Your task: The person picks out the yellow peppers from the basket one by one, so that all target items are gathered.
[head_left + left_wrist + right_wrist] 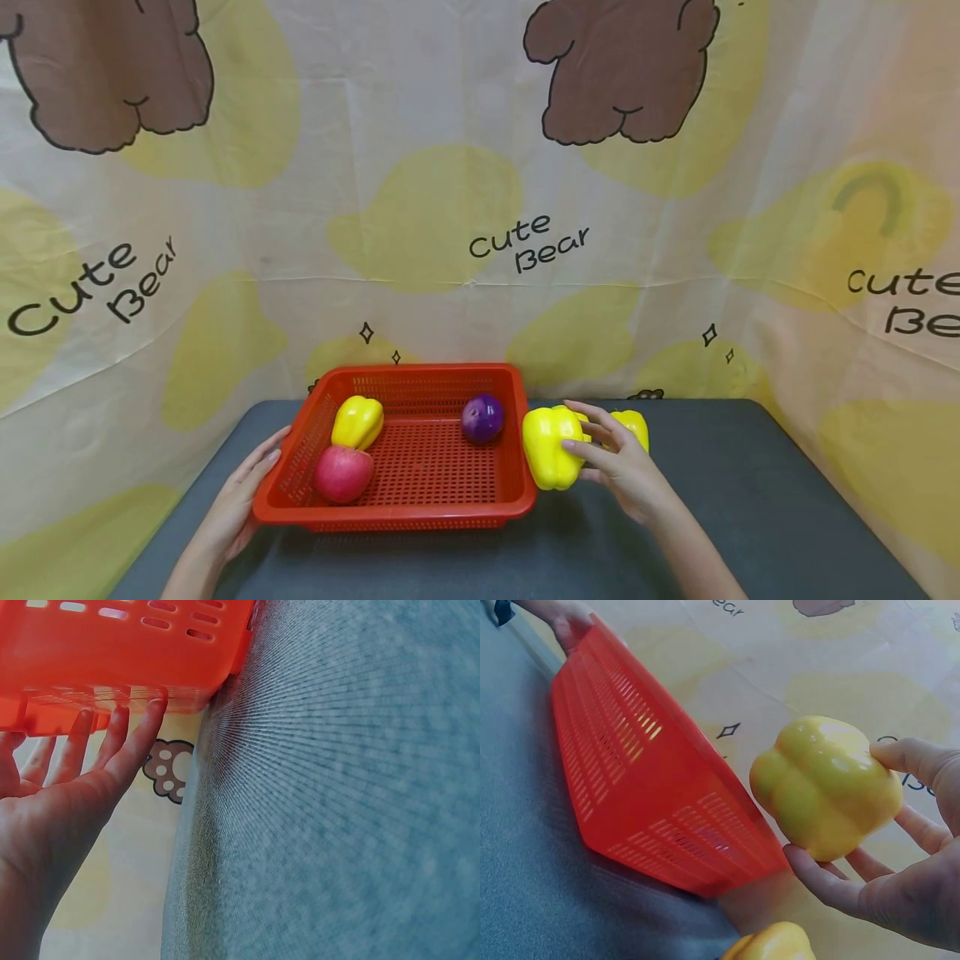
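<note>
A yellow bell pepper (553, 448) is held by my right hand (618, 462), just off the right rim of a red plastic basket (405, 514). The right wrist view shows thumb and fingers spread around this pepper (829, 787), which is raised above the table. My left hand (234, 504) rests along the basket's left side, and in the left wrist view its extended fingers (139, 742) touch the outer wall. Inside the basket lie another yellow bell pepper (357, 423), a red apple (344, 474) and a round purple vegetable (482, 418).
Partly hidden behind my right hand, a further yellow bell pepper (633, 427) sits on the dark grey table (757, 508). A printed cloth backdrop (420, 225) hangs behind the table and along its sides.
</note>
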Tool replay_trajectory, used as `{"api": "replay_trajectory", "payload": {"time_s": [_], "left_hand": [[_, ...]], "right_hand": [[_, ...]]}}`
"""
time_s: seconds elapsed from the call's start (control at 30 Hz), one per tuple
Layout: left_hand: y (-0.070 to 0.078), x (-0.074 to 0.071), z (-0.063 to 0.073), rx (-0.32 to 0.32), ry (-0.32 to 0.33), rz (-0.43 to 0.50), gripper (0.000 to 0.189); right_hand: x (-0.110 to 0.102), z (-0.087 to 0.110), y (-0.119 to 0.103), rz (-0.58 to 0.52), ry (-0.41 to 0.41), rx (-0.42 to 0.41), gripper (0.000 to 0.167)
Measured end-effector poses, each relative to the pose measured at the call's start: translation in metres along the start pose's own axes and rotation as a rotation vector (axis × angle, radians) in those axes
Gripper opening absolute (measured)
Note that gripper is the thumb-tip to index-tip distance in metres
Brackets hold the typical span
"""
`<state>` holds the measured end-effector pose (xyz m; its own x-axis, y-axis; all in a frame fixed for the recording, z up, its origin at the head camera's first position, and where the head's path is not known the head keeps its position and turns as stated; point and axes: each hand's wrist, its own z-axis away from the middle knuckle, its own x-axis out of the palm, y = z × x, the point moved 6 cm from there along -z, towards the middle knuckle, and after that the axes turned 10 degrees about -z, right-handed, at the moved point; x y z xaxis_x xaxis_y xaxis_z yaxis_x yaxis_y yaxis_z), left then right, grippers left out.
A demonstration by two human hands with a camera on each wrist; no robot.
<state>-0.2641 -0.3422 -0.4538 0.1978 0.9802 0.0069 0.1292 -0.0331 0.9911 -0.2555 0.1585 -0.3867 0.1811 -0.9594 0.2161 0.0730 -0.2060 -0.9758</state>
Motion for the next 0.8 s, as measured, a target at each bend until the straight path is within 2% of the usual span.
{"api": "replay_trajectory", "payload": {"time_s": [0.2,0.8], "left_hand": [[0.001,0.002,0.000,0.055,-0.051,0.058,0.044],[0.001,0.001,0.000,0.040,-0.031,0.043,0.043]], "right_hand": [[-0.005,0.001,0.002,0.000,0.027,0.006,0.066],[-0.016,0.005,0.010,0.005,0.047,0.015,0.064]]}}
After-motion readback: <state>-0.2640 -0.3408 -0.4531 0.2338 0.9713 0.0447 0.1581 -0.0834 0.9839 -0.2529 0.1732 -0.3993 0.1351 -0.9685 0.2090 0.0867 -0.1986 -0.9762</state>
